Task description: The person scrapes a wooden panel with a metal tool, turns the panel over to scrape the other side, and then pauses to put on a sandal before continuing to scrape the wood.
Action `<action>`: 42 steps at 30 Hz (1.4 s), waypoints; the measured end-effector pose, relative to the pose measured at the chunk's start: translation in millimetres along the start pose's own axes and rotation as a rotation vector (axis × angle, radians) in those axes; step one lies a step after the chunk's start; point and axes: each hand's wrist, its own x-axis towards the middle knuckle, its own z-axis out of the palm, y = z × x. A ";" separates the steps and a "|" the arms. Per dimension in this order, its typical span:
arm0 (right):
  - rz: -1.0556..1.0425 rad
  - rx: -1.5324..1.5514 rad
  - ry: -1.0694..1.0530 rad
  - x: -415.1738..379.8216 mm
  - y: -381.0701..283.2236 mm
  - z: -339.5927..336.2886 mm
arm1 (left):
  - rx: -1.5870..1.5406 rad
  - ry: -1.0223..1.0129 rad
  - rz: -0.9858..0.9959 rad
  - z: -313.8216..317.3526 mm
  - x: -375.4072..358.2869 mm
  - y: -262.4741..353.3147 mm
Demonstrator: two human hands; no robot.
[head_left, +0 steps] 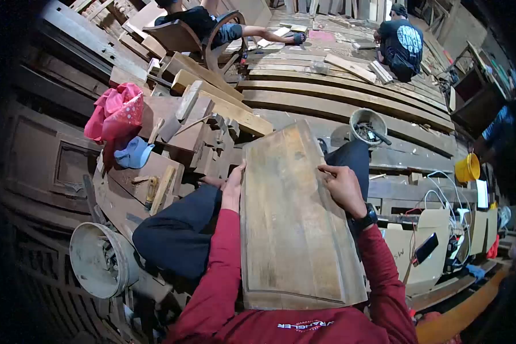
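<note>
Red shirt [258, 328], lower centre, with long sleeves [226, 252]; white lettering [305, 325] (apparently "WRANGLER") along the bottom edge. Dark trousers [178, 241], left and right of centre. Black watch [368, 215], right of centre, dark-strapped.

Panel [292, 212]: wood, matt, grain streaked and patchy, face fairly smooth, edges moulded. Left of panel: grubby pale bucket [89, 266], plastic by look, dull; pink cloth [114, 112], white-dotted, softly creased; blue cap [133, 153], matt cloth. Beyond panel: planks [304, 90], bare wood, rough, dull. Right of panel: yellow bucket [469, 168], smooth plastic, slight sheen; cardboard [434, 225], brown, matt; phone [425, 248], dark, glossy face. Beside panel, both sides: red sleeves [219, 269], matt woven-looking cloth
</note>
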 end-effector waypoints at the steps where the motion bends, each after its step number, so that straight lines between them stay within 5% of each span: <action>1: -0.025 -0.001 -0.010 8.2 -5.6 0.2 | 0.026 0.005 0.043 1.0 -7.3 7.2; 11: -0.035 0.039 -0.125 34.9 -15.6 10.6 | 0.163 0.217 0.146 -21.4 -33.3 14.1; 20: -0.108 0.147 0.043 14.8 -5.5 -1.9 | 0.346 0.136 0.355 34.2 -41.0 51.1; 33: -0.062 0.317 0.178 -9.8 -5.0 -28.7 | 0.317 -0.054 0.387 79.7 -6.2 78.4; 42: -0.174 0.451 0.093 7.5 -47.7 0.3 | 0.239 0.083 0.566 56.1 -99.6 122.8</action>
